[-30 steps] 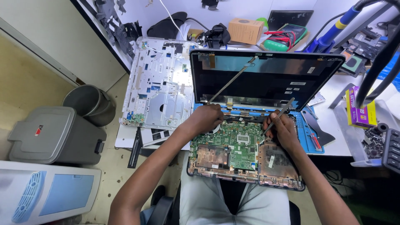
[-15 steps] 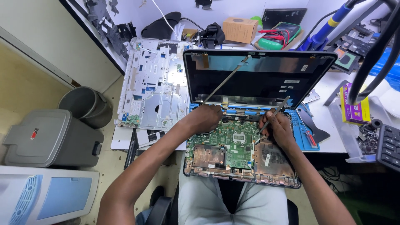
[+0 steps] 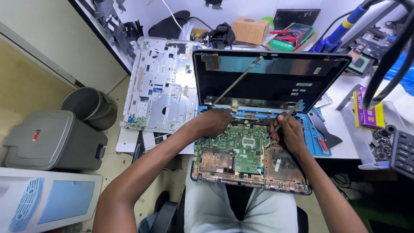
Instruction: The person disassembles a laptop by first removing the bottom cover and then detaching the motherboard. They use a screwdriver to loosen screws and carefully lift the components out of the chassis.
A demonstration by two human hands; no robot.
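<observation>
Head view: right hand (image 3: 290, 131) fingers grip thin tweezers (image 3: 288, 115), tip down on the green circuit board (image 3: 241, 149). Left hand (image 3: 214, 121), fingers curled, presses the board's top edge. Opened laptop (image 3: 258, 82) sits mid-frame; grey bin (image 3: 88, 105) at left.

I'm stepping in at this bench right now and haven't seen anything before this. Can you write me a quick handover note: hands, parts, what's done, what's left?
Left hand: rests on the top edge of the green board, near the hinge; holds nothing that shows.
Right hand: grips a thin metal tool, tip down at the board's right edge.
Laptop base: open, on the lap and the table edge, screen upright behind it.
Done: white top cover is off and lies left on the table.
Left: board is still in the base. Which connector or screw the tool works on is too small to tell.
</observation>
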